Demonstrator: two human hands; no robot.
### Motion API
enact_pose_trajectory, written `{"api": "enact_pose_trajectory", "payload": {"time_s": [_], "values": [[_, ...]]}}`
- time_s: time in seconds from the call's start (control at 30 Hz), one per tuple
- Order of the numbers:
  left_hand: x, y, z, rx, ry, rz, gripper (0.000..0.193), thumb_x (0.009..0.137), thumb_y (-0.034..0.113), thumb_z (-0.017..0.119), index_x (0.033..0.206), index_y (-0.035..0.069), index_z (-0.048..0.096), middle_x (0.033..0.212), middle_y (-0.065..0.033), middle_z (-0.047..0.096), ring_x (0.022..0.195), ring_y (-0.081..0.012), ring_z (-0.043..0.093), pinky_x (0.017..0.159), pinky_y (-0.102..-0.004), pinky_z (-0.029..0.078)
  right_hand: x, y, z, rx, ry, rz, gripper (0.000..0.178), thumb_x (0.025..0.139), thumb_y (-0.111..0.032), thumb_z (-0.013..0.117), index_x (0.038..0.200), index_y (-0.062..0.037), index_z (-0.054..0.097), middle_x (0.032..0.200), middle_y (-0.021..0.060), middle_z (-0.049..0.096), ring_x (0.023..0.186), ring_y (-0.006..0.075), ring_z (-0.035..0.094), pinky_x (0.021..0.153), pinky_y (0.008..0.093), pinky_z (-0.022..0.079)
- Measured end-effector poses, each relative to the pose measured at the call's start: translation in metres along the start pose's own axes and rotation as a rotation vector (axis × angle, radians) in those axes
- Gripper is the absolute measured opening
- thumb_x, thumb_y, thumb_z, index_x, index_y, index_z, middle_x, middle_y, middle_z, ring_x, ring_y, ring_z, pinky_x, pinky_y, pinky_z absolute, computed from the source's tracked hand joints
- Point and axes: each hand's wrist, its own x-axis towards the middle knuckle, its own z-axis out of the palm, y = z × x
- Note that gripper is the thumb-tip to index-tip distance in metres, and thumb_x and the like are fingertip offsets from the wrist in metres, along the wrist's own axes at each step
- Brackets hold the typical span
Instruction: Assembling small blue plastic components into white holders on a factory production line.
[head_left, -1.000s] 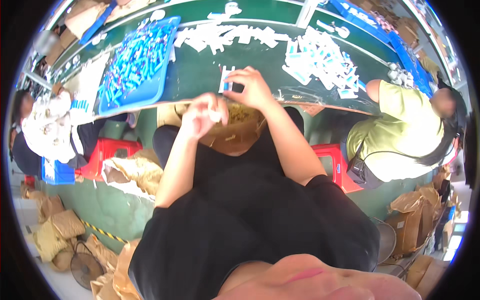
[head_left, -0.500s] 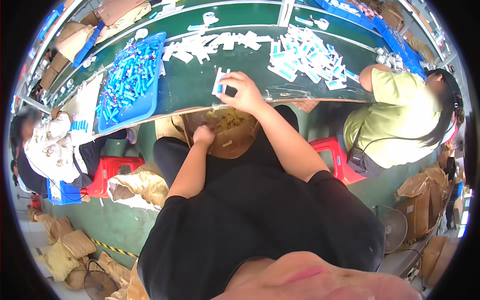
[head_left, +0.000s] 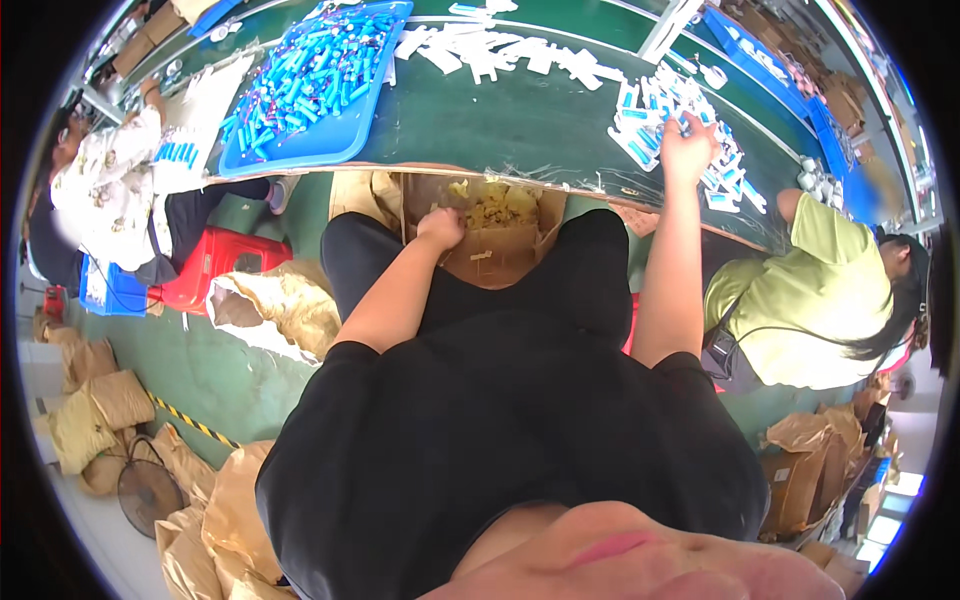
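Observation:
My right hand (head_left: 688,155) reaches over a heap of white plastic casings (head_left: 640,150) with blue cylinders in them, on the right of the table. Its fingers bend around one white casing with a blue cylinder (head_left: 684,124); whether that casing still touches the heap, I cannot tell. Lower down, in front of the table edge, my left hand (head_left: 442,229) is closed at the left side of an open cardboard box (head_left: 480,262). Yellowish scraps (head_left: 505,208) lie in this box. What the left fingers hold, if anything, is hidden.
A blue tray (head_left: 345,148) full of blue cylinders stands on the left of the green table (head_left: 480,125). Several white casings (head_left: 500,50) lie along the back. Co-workers sit at both sides, one in a yellow-green shirt (head_left: 810,300). A paper sack (head_left: 285,300) stands on the floor.
My right hand has moved from the table's front middle to the heap on the right with the white casing. My left hand stays closed by the cardboard box. The whole view has shifted.

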Motion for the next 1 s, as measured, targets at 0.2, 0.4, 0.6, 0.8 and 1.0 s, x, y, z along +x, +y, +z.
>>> {"api": "enact_pose_trajectory", "payload": {"time_s": [0.2, 0.4, 0.6, 0.8, 1.0], "values": [[-0.003, -0.004, 0.003, 0.17, 0.006, 0.263, 0.026, 0.09, 0.022, 0.06, 0.098, 0.009, 0.08, 0.106, -0.0196, 0.078, 0.1, -0.0398, 0.075, 0.088, -0.0505, 0.061, -0.03, -0.114, 0.024, 0.417, -0.411, -0.267, 0.045, 0.085, -0.024, 0.077, 0.127, -0.0076, 0.075, 0.136, 0.025, 0.068, 0.129, 0.0445, 0.059, 0.116, 0.0501, 0.044], [-0.041, 0.044, -0.028, 0.026, 0.1, 0.503, 0.012, 0.083, 0.014, 0.065, 0.087, 0.008, 0.075, 0.098, -0.0149, 0.076, 0.09, -0.0381, 0.073, 0.081, -0.0497, 0.06, -0.02, -0.152, 0.059, -0.007, -0.522, -0.277, 0.072, 0.089, -0.045, 0.072, 0.144, 0.001, 0.06, 0.151, 0.0344, 0.052, 0.145, 0.0497, 0.044, 0.119, 0.054, 0.041], [-0.081, 0.086, -0.102, -0.809, -0.109, 0.798, 0.014, 0.083, -0.002, 0.065, 0.092, 0.002, 0.074, 0.097, -0.0068, 0.073, 0.081, -0.0209, 0.07, 0.069, -0.0342, 0.057, -0.056, -0.144, 0.064, -0.098, -0.515, -0.387, 0.051, 0.095, -0.039, 0.068, 0.128, -0.0006, 0.068, 0.134, 0.0253, 0.063, 0.123, 0.0452, 0.06, 0.104, 0.0547, 0.051], [-0.074, 0.093, -0.209, -0.857, 0.431, 0.725, 0.013, 0.092, -0.001, 0.062, 0.098, 0.002, 0.073, 0.092, -0.0047, 0.071, 0.073, -0.01, 0.063, 0.066, -0.0259, 0.051, -0.105, -0.186, 0.001, 0.368, -0.474, -0.531, 0.029, 0.089, -0.02, 0.073, 0.112, -0.0023, 0.075, 0.107, 0.0171, 0.072, 0.102, 0.0388, 0.066, 0.092, 0.0477, 0.053], [0.003, 0.063, -0.188, -0.221, 0.698, 0.667, 0.02, 0.088, 0.015, 0.065, 0.097, 0.001, 0.074, 0.104, -0.0163, 0.075, 0.106, -0.0382, 0.069, 0.098, -0.0471, 0.055, -0.153, -0.234, -0.025, 0.84, -0.646, -0.367, 0.015, 0.086, 0.004, 0.073, 0.1, 0.0031, 0.072, 0.1, 0.012, 0.074, 0.064, 0.0157, 0.065, 0.061, 0.0282, 0.053]]}}
